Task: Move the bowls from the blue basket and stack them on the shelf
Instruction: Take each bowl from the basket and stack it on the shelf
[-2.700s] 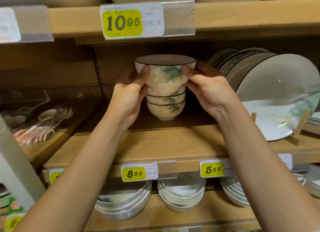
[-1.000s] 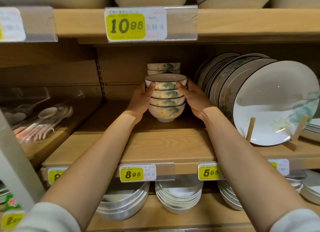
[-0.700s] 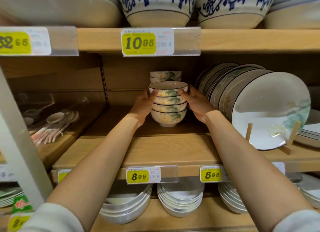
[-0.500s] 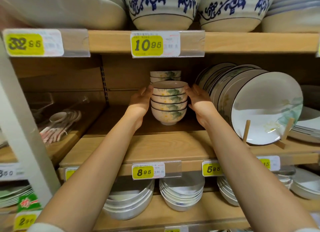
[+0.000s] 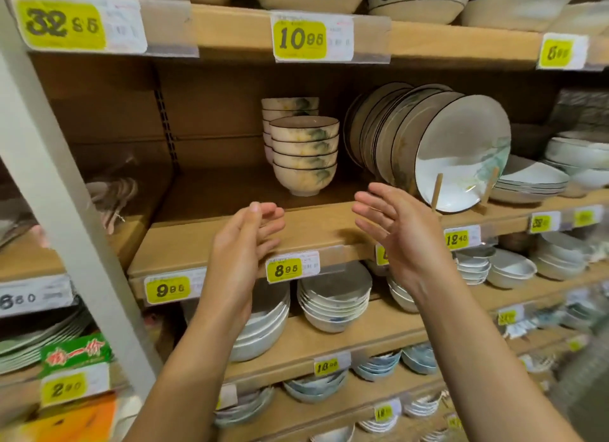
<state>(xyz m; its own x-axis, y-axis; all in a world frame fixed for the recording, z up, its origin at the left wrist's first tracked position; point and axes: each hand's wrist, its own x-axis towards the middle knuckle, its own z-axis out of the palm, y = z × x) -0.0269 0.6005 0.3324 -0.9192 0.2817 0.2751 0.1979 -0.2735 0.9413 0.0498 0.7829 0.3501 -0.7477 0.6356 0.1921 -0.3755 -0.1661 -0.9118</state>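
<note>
spanning the frame, a wooden shelf [image 5: 230, 237] in a crockery shop carries the goods, with more boards above and below it. a row of floral plates [image 5: 458, 158] leans on edge against a wooden stand at the right of that shelf. just left of the plates and apart from them, a stack of four floral bowls [image 5: 304, 154] with dark rims stands upright near the middle of the board. a second stack of like bowls [image 5: 290, 107] stands close behind it; whether the two touch cannot be told. a person's bare arms reach up from below. the left hand [image 5: 245, 240] hovers in front of the shelf edge, fingers loose and slightly bent, holding nothing. the right hand [image 5: 395, 230] is spread wide, palm turned inward, clear of the bowls. a yellow 8.95 price tag [image 5: 291, 267] hangs on the shelf lip between the two hands
</note>
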